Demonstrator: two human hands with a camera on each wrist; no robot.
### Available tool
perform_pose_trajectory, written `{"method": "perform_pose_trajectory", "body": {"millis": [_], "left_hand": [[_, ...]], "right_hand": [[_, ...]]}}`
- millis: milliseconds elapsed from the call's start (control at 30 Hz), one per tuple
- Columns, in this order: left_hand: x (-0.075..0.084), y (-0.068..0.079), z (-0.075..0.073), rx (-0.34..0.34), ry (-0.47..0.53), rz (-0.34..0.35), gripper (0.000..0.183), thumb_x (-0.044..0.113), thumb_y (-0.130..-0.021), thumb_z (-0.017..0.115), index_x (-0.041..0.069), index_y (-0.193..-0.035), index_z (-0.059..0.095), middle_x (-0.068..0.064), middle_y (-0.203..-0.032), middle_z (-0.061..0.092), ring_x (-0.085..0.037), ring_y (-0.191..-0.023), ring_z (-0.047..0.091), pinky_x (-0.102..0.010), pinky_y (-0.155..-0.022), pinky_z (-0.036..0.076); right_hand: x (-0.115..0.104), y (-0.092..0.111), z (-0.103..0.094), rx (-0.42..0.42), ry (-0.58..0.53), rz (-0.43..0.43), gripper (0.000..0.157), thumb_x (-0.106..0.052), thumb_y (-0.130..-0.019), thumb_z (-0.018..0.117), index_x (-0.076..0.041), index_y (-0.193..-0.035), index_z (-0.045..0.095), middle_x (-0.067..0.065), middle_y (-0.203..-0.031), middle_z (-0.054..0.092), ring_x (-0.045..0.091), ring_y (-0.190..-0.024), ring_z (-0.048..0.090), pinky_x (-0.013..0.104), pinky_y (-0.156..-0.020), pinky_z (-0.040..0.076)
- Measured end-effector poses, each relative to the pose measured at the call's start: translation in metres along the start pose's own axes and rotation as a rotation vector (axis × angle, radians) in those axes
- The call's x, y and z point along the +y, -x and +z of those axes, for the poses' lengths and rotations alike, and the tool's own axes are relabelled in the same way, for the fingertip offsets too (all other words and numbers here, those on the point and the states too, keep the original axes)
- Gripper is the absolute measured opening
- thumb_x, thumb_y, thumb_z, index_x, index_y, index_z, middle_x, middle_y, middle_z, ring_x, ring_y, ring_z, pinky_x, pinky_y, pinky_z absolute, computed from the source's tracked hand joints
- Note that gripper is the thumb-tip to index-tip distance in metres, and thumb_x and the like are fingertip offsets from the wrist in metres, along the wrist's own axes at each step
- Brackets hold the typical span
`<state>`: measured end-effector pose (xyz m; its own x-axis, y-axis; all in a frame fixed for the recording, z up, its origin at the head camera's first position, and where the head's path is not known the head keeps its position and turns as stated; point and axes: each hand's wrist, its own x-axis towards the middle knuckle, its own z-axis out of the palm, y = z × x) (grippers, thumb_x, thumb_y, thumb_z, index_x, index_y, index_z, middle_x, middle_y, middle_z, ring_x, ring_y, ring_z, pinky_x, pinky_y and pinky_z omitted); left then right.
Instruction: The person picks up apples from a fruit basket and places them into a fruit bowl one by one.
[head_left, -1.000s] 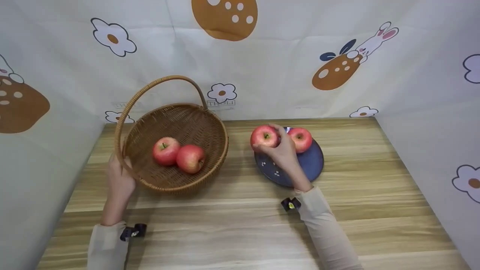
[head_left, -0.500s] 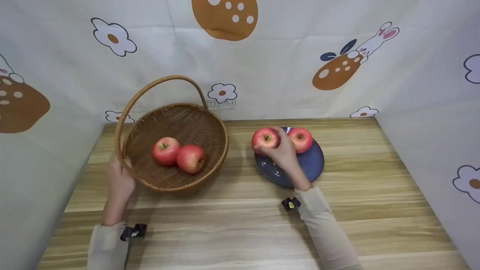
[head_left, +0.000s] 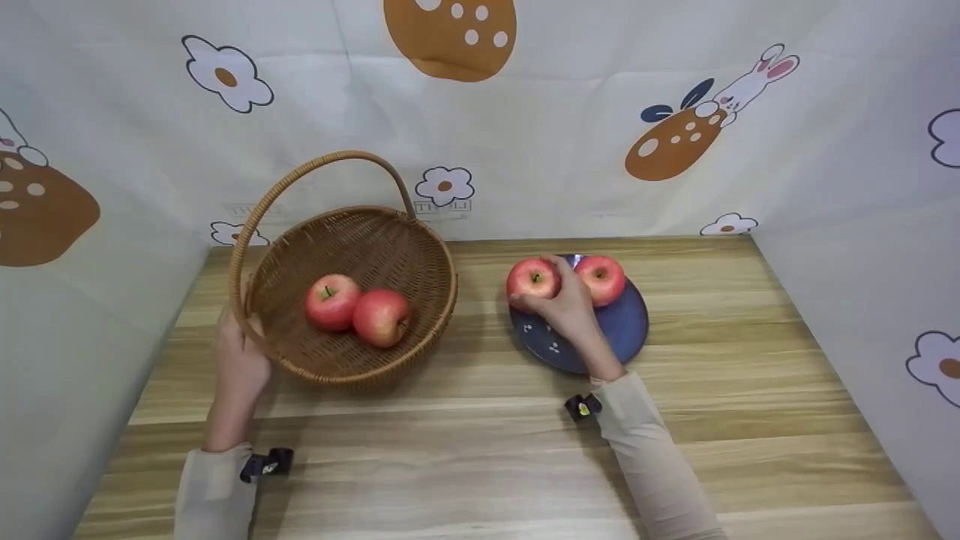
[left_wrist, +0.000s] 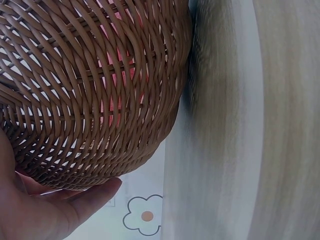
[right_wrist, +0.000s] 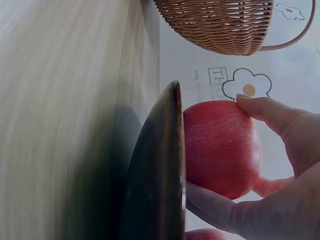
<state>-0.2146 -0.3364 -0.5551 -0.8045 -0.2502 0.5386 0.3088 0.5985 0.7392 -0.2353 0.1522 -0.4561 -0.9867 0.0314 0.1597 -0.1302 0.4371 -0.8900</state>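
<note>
My right hand (head_left: 568, 305) grips a red apple (head_left: 533, 279) with thumb and fingers around its sides, over the left part of a dark blue plate (head_left: 619, 330). In the right wrist view the held apple (right_wrist: 220, 149) sits right at the plate's rim (right_wrist: 176, 100). A second apple (head_left: 601, 280) rests on the plate, just right of the hand. My left hand (head_left: 242, 352) holds the left side of a wicker basket (head_left: 352, 240), fingers partly hidden behind the weave. Inside the basket an apple (head_left: 332, 301) and another apple (head_left: 382, 318) lie touching.
The basket's tall handle (head_left: 330, 159) arches above it. Beneath everything is a wood-grain table (head_left: 465, 450). A white printed cloth (head_left: 540, 135) walls the back and both sides. Black wrist cameras sit at each cuff.
My right hand has brought its apple slightly down and to the right over the plate. The left hand and the basket have stayed in place.
</note>
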Motion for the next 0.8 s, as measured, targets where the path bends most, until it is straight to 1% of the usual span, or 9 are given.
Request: {"method": "perform_pose_trajectory", "body": {"millis": [33, 133, 167, 267, 300, 367, 467, 667, 800], "left_hand": [[0.011, 0.0, -0.001, 0.012, 0.008, -0.003, 0.044, 0.017, -0.107, 0.042, 0.002, -0.143, 0.063, -0.024, -0.126, 0.066, -0.04, -0.124, 0.059, -0.051, -0.107, 0.043], [0.064, 0.002, -0.007, -0.001, 0.075, -0.032, 0.048, 0.013, -0.105, 0.04, -0.007, -0.146, 0.056, -0.033, -0.137, 0.06, -0.047, -0.135, 0.053, -0.048, -0.118, 0.039], [0.066, 0.001, -0.006, 0.001, 0.049, -0.037, 0.049, 0.012, -0.106, 0.039, -0.008, -0.148, 0.054, -0.036, -0.141, 0.056, -0.049, -0.137, 0.049, -0.047, -0.119, 0.036], [0.106, 0.002, -0.012, -0.032, 0.075, -0.045, 0.05, 0.004, -0.104, 0.037, -0.017, -0.15, 0.045, -0.043, -0.147, 0.047, -0.057, -0.142, 0.04, -0.049, -0.122, 0.031], [0.111, 0.002, -0.012, -0.03, 0.069, -0.043, 0.049, 0.002, -0.104, 0.037, -0.017, -0.149, 0.046, -0.043, -0.146, 0.048, -0.057, -0.141, 0.041, -0.048, -0.121, 0.031], [0.119, 0.003, -0.013, -0.028, 0.055, -0.052, 0.048, -0.003, -0.104, 0.037, -0.018, -0.148, 0.046, -0.043, -0.144, 0.049, -0.056, -0.14, 0.043, -0.045, -0.119, 0.033], [0.121, 0.002, -0.013, -0.023, 0.047, -0.06, 0.048, -0.005, -0.102, 0.038, -0.018, -0.147, 0.047, -0.043, -0.143, 0.051, -0.054, -0.138, 0.045, -0.045, -0.118, 0.034], [0.12, 0.002, -0.014, -0.029, 0.032, -0.072, 0.048, -0.002, -0.104, 0.037, -0.018, -0.148, 0.046, -0.044, -0.141, 0.051, -0.057, -0.138, 0.044, -0.06, -0.116, 0.033], [0.119, 0.002, -0.014, -0.038, 0.023, -0.087, 0.048, -0.002, -0.104, 0.037, -0.018, -0.149, 0.044, -0.043, -0.144, 0.049, -0.057, -0.141, 0.042, -0.06, -0.118, 0.031]], "right_hand": [[0.0, 0.0, 0.0, -0.005, 0.008, 0.0, 0.079, -0.019, -0.076, 0.093, 0.003, -0.143, 0.057, 0.025, -0.134, 0.066, 0.038, -0.124, 0.062, 0.05, -0.108, 0.047], [0.0, 0.0, -0.001, -0.011, 0.043, -0.006, 0.08, -0.02, -0.077, 0.092, 0.003, -0.145, 0.056, 0.026, -0.135, 0.065, 0.039, -0.124, 0.062, 0.05, -0.109, 0.047], [0.001, 0.0, -0.001, -0.012, 0.052, -0.01, 0.081, -0.021, -0.078, 0.092, 0.004, -0.145, 0.055, 0.026, -0.135, 0.065, 0.04, -0.124, 0.062, 0.051, -0.109, 0.047], [0.002, 0.0, -0.001, -0.008, 0.075, -0.025, 0.081, -0.02, -0.079, 0.09, 0.005, -0.146, 0.054, 0.028, -0.136, 0.065, 0.042, -0.125, 0.062, 0.052, -0.11, 0.046], [0.003, 0.0, -0.001, -0.005, 0.075, -0.029, 0.081, -0.02, -0.079, 0.09, 0.006, -0.146, 0.053, 0.028, -0.136, 0.064, 0.042, -0.126, 0.062, 0.052, -0.11, 0.046], [0.004, 0.0, -0.001, 0.0, 0.072, -0.041, 0.081, -0.019, -0.079, 0.09, 0.007, -0.147, 0.052, 0.03, -0.137, 0.064, 0.044, -0.127, 0.061, 0.053, -0.111, 0.046], [0.006, -0.001, 0.0, 0.005, 0.068, -0.058, 0.083, -0.017, -0.08, 0.089, 0.009, -0.148, 0.05, 0.032, -0.14, 0.062, 0.045, -0.13, 0.059, 0.054, -0.113, 0.045], [0.007, -0.005, 0.0, 0.011, 0.048, -0.077, 0.083, -0.015, -0.083, 0.088, 0.011, -0.15, 0.047, 0.034, -0.144, 0.057, 0.047, -0.134, 0.055, 0.055, -0.115, 0.042], [0.008, -0.007, 0.0, 0.016, 0.041, -0.076, 0.083, -0.014, -0.084, 0.087, 0.011, -0.151, 0.045, 0.035, -0.146, 0.056, 0.047, -0.137, 0.053, 0.055, -0.116, 0.04]]}}
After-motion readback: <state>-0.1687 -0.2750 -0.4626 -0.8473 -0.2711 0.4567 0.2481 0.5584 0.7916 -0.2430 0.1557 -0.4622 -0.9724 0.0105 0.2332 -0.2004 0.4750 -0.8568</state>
